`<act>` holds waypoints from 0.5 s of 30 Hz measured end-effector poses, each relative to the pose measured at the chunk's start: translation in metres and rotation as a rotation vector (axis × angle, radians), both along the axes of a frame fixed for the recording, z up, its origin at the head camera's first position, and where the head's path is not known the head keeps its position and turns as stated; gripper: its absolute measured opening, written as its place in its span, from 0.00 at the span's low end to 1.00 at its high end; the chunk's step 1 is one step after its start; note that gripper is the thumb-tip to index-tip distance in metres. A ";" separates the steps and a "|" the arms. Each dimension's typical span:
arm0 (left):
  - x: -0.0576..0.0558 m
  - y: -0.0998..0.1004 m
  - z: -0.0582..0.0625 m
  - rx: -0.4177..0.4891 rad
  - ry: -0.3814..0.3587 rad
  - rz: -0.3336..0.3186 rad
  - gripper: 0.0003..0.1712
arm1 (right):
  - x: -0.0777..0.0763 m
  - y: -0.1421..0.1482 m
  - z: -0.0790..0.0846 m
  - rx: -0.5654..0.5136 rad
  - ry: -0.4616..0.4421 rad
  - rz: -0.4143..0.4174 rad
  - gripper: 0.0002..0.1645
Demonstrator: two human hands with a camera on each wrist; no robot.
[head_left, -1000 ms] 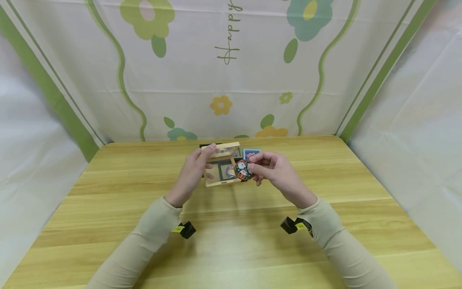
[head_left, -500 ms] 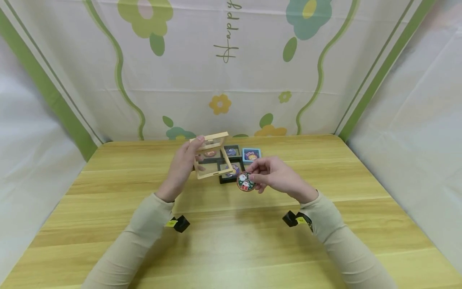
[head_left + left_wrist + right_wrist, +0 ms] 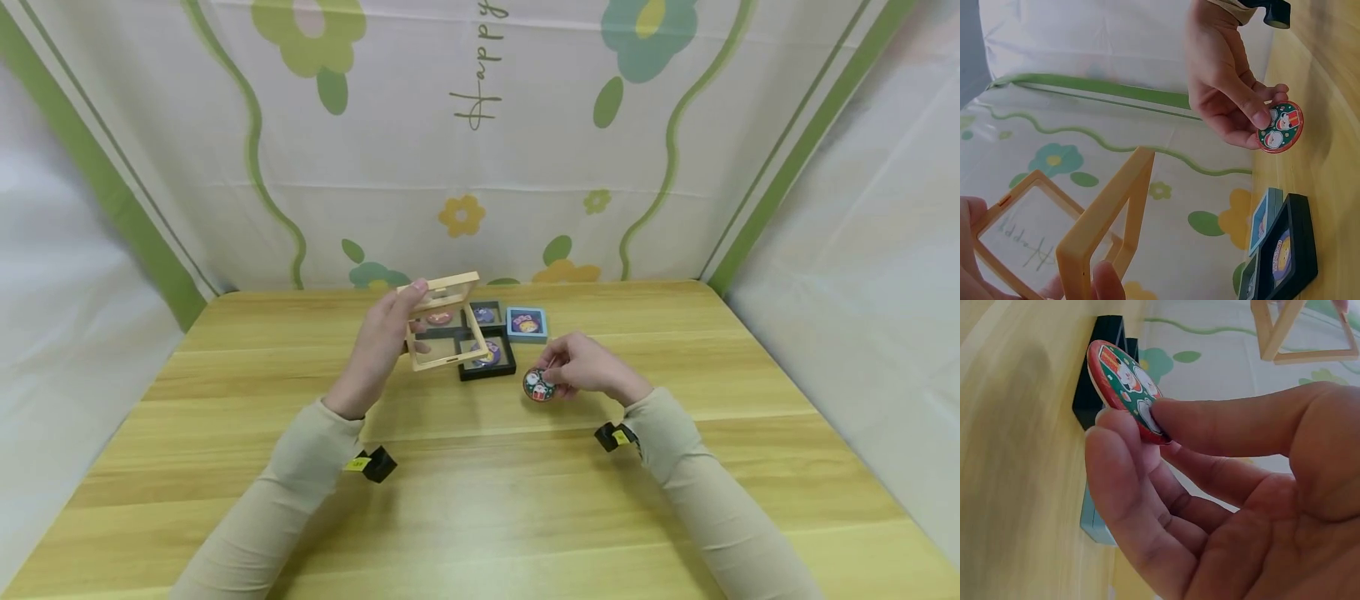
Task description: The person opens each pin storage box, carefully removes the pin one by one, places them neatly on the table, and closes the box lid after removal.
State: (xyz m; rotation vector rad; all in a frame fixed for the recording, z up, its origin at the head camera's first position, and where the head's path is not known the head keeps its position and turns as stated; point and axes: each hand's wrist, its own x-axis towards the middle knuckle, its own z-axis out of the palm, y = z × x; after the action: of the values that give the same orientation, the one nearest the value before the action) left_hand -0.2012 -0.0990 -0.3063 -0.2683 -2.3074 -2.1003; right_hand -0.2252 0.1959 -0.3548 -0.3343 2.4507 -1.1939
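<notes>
My left hand (image 3: 378, 350) grips a pale wooden display frame (image 3: 1100, 215), held up and hinged apart like a booklet, with clear windows in both halves. Between thumb and fingers of my right hand (image 3: 588, 367) is a round badge (image 3: 538, 387) with a red rim, green ground and Santa-like figures. In the right wrist view the thumb presses on the face of the badge (image 3: 1124, 381), fingers behind it. The badge is held above the table, to the right of the wooden frame and apart from it.
Behind the hands, on the wooden table (image 3: 480, 500), stand a black frame (image 3: 487, 372) with a round badge inside, a light blue frame (image 3: 528, 338) and further dark frames (image 3: 486, 306). The wooden frame overlaps some of them in the head view. A flowered cloth (image 3: 540, 150) hangs behind the table.
My right hand has drawn the badge away from the wooden frame, to the right and nearer me. My left hand has shifted the wooden frame leftward, uncovering more of the frames behind.
</notes>
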 end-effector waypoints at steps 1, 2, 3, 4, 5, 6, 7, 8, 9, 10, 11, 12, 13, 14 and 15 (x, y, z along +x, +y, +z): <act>0.000 0.000 0.000 -0.001 -0.001 0.001 0.38 | -0.001 0.000 -0.001 0.005 0.000 0.002 0.06; 0.001 0.000 0.000 -0.002 0.001 0.000 0.38 | -0.001 0.000 -0.001 0.012 -0.001 0.004 0.06; 0.001 0.001 0.000 0.000 0.003 -0.005 0.38 | -0.001 0.000 -0.001 0.020 -0.003 0.006 0.06; 0.001 0.001 0.000 0.002 0.005 -0.012 0.39 | -0.001 0.000 -0.002 0.029 -0.005 0.010 0.06; 0.001 0.001 0.000 0.004 0.007 -0.015 0.38 | -0.001 -0.001 -0.002 0.036 -0.007 0.015 0.06; 0.002 0.001 0.000 0.006 0.005 -0.018 0.38 | -0.001 -0.001 -0.003 0.044 -0.007 0.021 0.06; 0.002 0.002 -0.001 0.009 0.002 -0.021 0.37 | -0.001 -0.002 -0.003 0.053 -0.005 0.026 0.05; 0.001 0.002 -0.001 0.011 0.000 -0.024 0.37 | -0.001 -0.002 -0.004 0.063 -0.005 0.029 0.05; 0.001 0.003 -0.001 0.012 -0.002 -0.027 0.38 | -0.001 -0.003 -0.004 0.073 -0.005 0.032 0.05; 0.001 0.003 -0.002 0.010 -0.006 -0.027 0.38 | -0.001 -0.003 -0.005 0.082 -0.002 0.038 0.05; 0.001 0.003 -0.002 0.010 -0.011 -0.023 0.38 | -0.001 -0.003 -0.005 0.092 -0.001 0.042 0.05; 0.001 0.004 -0.002 0.007 -0.016 -0.023 0.38 | -0.001 -0.003 -0.006 0.102 -0.001 0.047 0.05; 0.000 0.004 -0.002 0.004 -0.018 -0.020 0.38 | -0.001 -0.004 -0.006 0.112 -0.004 0.050 0.05; 0.000 0.004 -0.002 0.004 -0.021 -0.018 0.38 | -0.001 -0.004 -0.006 0.120 -0.008 0.052 0.05; 0.000 0.005 -0.002 0.002 -0.024 -0.016 0.38 | -0.001 -0.004 -0.007 0.129 -0.006 0.056 0.06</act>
State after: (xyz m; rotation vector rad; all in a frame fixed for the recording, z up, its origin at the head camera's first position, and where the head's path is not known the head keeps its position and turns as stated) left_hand -0.2008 -0.0944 -0.3086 -0.2646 -2.3243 -2.1245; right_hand -0.2263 0.1918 -0.3616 -0.3593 2.4815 -1.0070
